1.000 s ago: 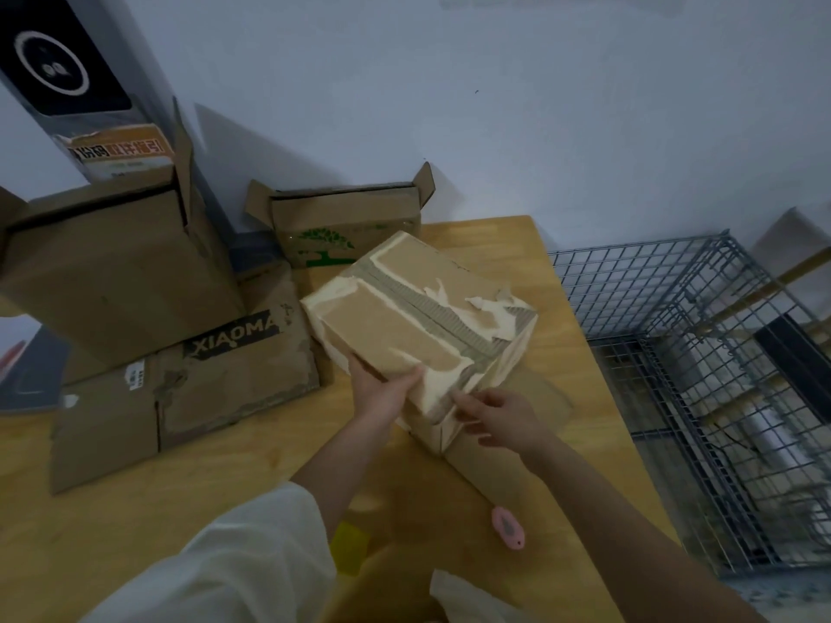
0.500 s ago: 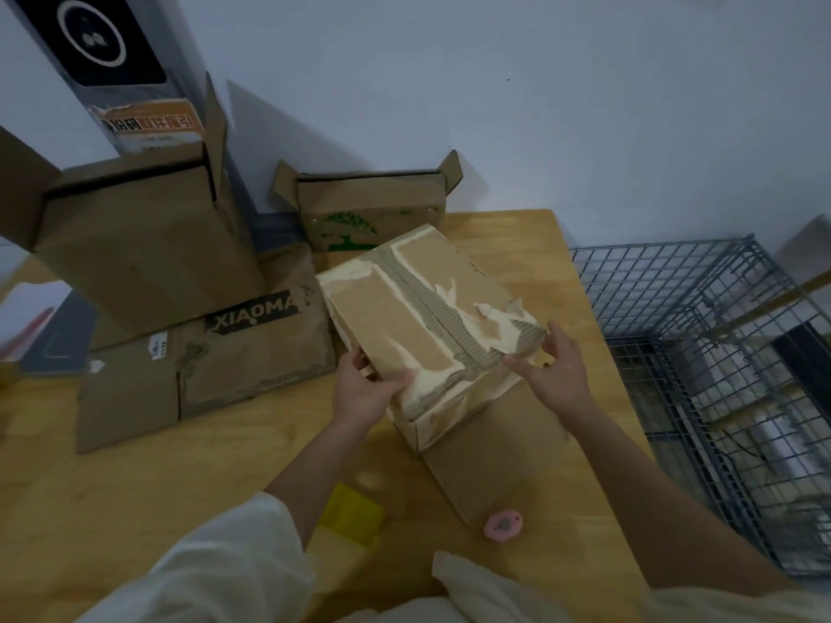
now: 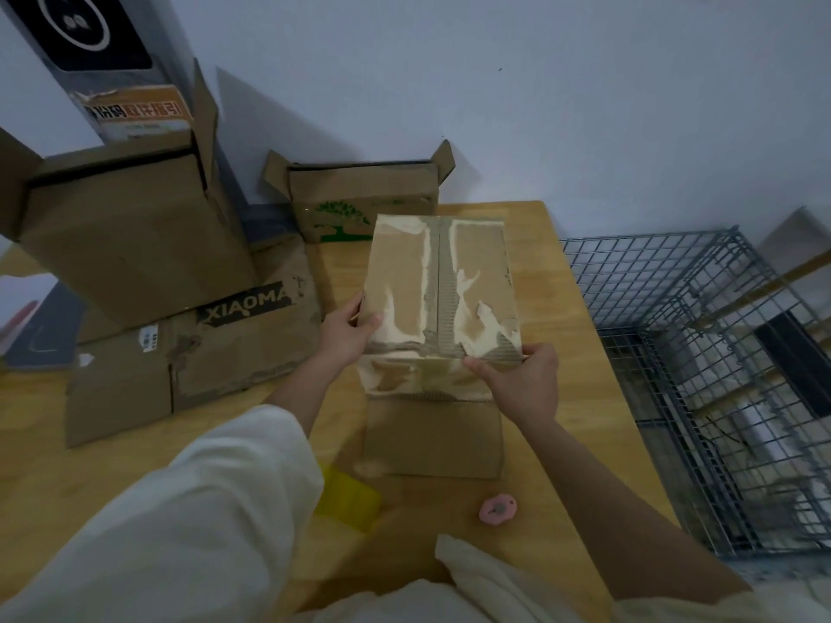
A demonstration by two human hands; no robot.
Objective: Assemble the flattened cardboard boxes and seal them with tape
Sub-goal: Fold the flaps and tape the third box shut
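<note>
A small assembled cardboard box (image 3: 443,285) with torn paper patches and a taped centre seam sits square to me above the wooden table (image 3: 135,451). My left hand (image 3: 346,335) grips its near left edge, thumb on top. At the near right corner my right hand (image 3: 517,379) holds the box, fingers on the front face. A flat cardboard piece (image 3: 431,438) lies under and in front of the box. A yellow tape roll (image 3: 346,499) shows beside my left sleeve, partly hidden. A pink cutter (image 3: 497,510) lies near the table's front.
A tall open box (image 3: 130,236) stands on a flattened XIAOMA box (image 3: 189,353) at the left. An open box with a green tree print (image 3: 359,204) stands against the wall. A wire cage (image 3: 701,375) fills the floor right of the table edge.
The box has been turned from a diagonal lie to square with me. My right hand shifted from its right side to the near right corner. My left hand slid along the left edge.
</note>
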